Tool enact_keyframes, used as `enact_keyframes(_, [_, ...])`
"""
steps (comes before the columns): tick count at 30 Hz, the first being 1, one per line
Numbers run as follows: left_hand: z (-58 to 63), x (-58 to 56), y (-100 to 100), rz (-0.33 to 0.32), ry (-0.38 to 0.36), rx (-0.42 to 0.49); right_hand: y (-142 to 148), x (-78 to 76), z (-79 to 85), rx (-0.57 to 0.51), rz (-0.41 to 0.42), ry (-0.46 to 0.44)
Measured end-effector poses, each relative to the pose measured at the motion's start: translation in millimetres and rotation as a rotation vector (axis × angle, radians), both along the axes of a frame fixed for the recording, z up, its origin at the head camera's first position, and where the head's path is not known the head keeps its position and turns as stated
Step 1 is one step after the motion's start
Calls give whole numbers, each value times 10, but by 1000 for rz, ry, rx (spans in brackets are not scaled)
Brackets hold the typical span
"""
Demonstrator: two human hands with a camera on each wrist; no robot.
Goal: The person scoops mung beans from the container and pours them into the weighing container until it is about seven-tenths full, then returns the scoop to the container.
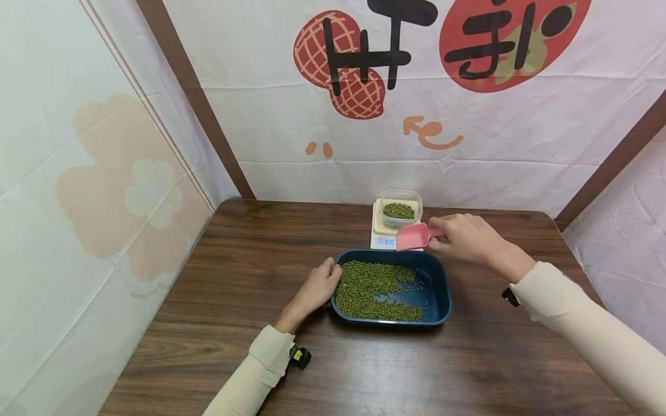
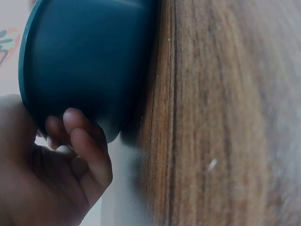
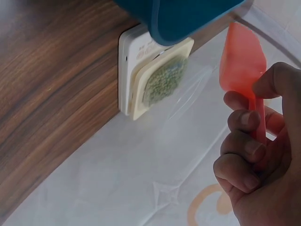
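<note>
My left hand grips the left rim of a dark blue plastic basin on the table. In the left wrist view its fingers curl against the outer wall of the basin. Green mung beans cover the basin's left and middle, leaving bare floor at the right. My right hand holds a pink scoop by its handle, over the front of a kitchen scale. No beans show in the scoop. A clear plastic box with mung beans stands on the scale.
The scale's lit display faces me, just behind the basin's far rim. Beneath everything is a dark wood-grain table. Printed white cloth hangs behind the table's far edge, and more hangs along both sides.
</note>
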State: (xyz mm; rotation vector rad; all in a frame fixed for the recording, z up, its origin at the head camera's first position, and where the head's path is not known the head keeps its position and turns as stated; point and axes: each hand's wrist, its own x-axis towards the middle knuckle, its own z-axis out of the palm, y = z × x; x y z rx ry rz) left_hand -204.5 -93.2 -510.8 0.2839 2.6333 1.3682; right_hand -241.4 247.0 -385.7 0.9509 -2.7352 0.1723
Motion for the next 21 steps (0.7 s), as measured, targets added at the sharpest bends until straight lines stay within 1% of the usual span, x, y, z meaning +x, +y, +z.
enact_keyframes(8, [-25, -7, -8, 2, -6, 1, -27, 164, -27, 67, 52, -10])
enact_keyframes(16, [-30, 1, -13, -4, -13, 16, -74, 322, -38, 137, 113, 31])
enact_keyframes(21, [-23, 1, -11, -5, -10, 26, -102, 413, -18, 189, 132, 6])
